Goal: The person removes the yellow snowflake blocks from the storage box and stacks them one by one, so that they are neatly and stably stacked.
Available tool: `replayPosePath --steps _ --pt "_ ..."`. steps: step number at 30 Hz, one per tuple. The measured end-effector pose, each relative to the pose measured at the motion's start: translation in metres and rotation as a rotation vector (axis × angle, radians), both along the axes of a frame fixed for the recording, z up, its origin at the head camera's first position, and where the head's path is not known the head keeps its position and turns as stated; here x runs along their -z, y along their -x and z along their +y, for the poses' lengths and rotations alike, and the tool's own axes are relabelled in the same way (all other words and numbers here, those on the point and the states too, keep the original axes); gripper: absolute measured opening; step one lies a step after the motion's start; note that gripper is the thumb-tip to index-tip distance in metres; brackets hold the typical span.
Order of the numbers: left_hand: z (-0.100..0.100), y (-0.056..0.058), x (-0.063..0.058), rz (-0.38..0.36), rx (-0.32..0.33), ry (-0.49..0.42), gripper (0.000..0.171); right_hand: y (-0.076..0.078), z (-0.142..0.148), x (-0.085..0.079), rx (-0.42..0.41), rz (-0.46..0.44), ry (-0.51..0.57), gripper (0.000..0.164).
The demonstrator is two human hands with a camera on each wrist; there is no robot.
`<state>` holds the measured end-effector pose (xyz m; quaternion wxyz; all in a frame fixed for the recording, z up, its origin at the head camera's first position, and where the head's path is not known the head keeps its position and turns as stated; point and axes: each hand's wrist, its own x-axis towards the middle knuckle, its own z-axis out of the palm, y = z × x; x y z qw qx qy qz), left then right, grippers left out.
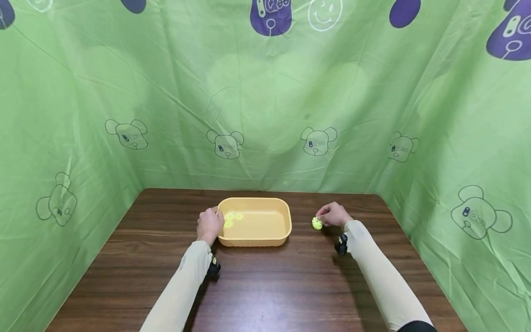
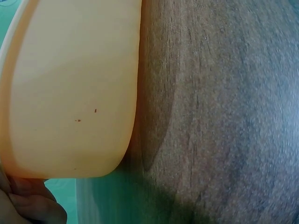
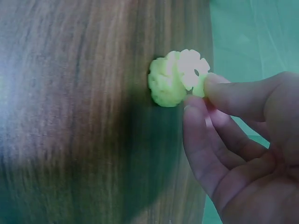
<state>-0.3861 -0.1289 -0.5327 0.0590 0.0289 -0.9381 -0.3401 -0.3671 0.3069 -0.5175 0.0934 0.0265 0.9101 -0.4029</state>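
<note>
A shallow yellow-orange plastic basin (image 1: pixel 261 227) sits on the table with several small yellow flower-shaped pieces (image 1: pixel 233 217) at its left end. My left hand (image 1: pixel 209 224) grips the basin's left rim; in the left wrist view, curled fingers (image 2: pixel 39 205) show at the basin's end. To the right of the basin, my right hand (image 1: pixel 335 215) pinches a thin yellow flower-shaped piece (image 3: pixel 191 67) between thumb and fingertips. Against that piece, a small pile of similar yellow pieces (image 3: pixel 163 86) rests on the table.
The dark wood-grain table (image 1: pixel 265 286) carries the basin and the pile. A green printed curtain (image 1: pixel 265 101) hangs behind the table and along both sides. A dark wrist device (image 1: pixel 341 244) is worn below the right hand.
</note>
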Motion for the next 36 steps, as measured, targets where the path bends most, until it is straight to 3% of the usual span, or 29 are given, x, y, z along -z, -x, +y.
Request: replayPosePath --steps 8,29,32,36 --pt "0.001 -0.003 -0.0009 0.0 -0.006 -0.001 0.036 -0.0046 -0.0025 0.0013 -0.023 0.004 -0.109 0.017" --pt "0.0008 -0.0061 0.001 -0.002 -0.018 -0.004 0.035 -0.0058 -0.0019 0.0065 0.006 -0.019 -0.128 0.013" --pt "0.001 -0.0065 0.0008 0.005 -0.017 -0.006 0.034 -0.0046 -0.0024 0.0063 0.042 0.022 -0.156 0.014" --pt "0.0001 -0.0058 0.0006 0.004 -0.012 -0.008 0.034 0.0002 -0.009 0.0033 0.098 0.161 -0.234 0.017"
